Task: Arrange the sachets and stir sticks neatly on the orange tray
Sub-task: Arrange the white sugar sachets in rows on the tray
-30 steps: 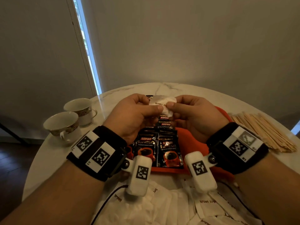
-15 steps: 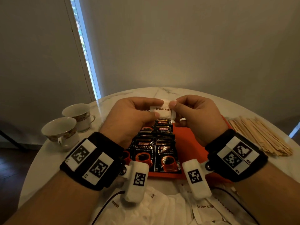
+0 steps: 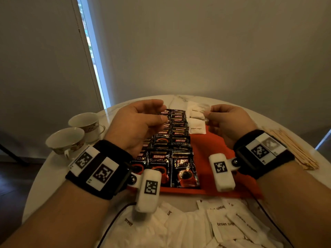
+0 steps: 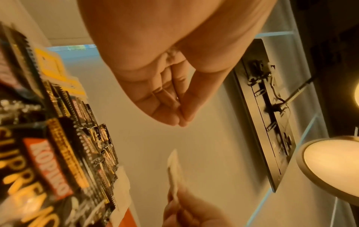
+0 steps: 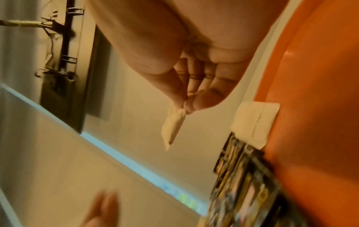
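Note:
An orange tray [image 3: 213, 147] lies mid-table with black coffee sachets [image 3: 179, 145] in overlapping columns on its left part. One white brown-sugar sachet [image 3: 197, 128] lies on the tray beside the columns' far end. My right hand [image 3: 207, 114] pinches another white sugar sachet [image 3: 198, 110] by its edge, just above the tray's far end. In the right wrist view this sachet [image 5: 172, 127] hangs from thumb and forefinger [image 5: 184, 106]. My left hand [image 3: 162, 111] hovers over the coffee columns, fingers loosely bent and holding nothing [image 4: 180, 121]. Wooden stir sticks [image 3: 293, 149] lie in a heap right of the tray.
A loose pile of white sugar sachets [image 3: 223, 226] covers the table's near edge, below the tray. Two teacups [image 3: 66, 140] stand at the left. The round marble table [image 3: 44, 172] ends close to a grey wall behind.
Both hands held one sugar sachet together over the tray's middle. My left hand has let go and drawn left; my right hand has carried the sachet right, toward the tray's far end.

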`<state>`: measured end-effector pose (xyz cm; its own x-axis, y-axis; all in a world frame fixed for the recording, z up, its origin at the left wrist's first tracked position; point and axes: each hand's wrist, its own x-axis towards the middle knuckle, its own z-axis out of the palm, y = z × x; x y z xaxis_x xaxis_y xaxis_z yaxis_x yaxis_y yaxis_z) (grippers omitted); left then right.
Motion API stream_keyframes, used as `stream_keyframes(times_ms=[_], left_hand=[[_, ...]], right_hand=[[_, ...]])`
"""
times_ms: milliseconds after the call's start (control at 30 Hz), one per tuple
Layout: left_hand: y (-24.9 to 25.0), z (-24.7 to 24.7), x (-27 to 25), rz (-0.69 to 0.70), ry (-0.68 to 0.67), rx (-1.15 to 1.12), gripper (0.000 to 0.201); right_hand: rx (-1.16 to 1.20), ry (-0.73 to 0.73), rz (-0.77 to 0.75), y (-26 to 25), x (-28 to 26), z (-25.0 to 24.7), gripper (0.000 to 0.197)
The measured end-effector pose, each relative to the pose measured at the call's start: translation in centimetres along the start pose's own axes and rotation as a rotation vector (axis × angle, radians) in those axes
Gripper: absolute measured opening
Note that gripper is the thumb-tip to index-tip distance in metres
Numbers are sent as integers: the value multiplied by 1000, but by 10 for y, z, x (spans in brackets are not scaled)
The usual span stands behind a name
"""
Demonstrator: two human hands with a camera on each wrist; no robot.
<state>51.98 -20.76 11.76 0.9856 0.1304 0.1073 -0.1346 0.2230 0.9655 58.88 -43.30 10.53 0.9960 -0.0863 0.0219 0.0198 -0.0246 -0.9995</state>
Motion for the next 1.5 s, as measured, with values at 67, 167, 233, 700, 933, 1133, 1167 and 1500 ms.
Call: stream_keyframes(times_ms=[67, 167, 233, 700, 933, 1133, 1167, 1500], left_hand=[[0, -4, 3, -15, 30, -39, 36], [-3, -5, 6, -26, 49, -52, 35], [-5, -6, 7, -29, 55, -46, 34], [-6, -10, 11, -46, 69, -40, 34], [-7, -11, 12, -53, 72, -29, 34], [0, -10, 10, -72, 81, -39, 30], [2, -9, 8, -79, 82, -36, 26], [31, 11, -46, -87, -75, 214, 7]], right_hand=[[-127, 92, 83, 10, 20, -8, 11], [-304, 68, 220, 25, 41, -14, 4], [-416, 16, 284, 30, 47, -12, 2], [-450, 4, 309, 21, 39, -8, 9], [-470, -124, 337, 15, 18, 1, 14], [-434, -191, 256, -1, -1, 1, 19], [-458, -235, 227, -5, -9, 2, 17], [-931, -648, 52, -30, -112, -2, 22]])
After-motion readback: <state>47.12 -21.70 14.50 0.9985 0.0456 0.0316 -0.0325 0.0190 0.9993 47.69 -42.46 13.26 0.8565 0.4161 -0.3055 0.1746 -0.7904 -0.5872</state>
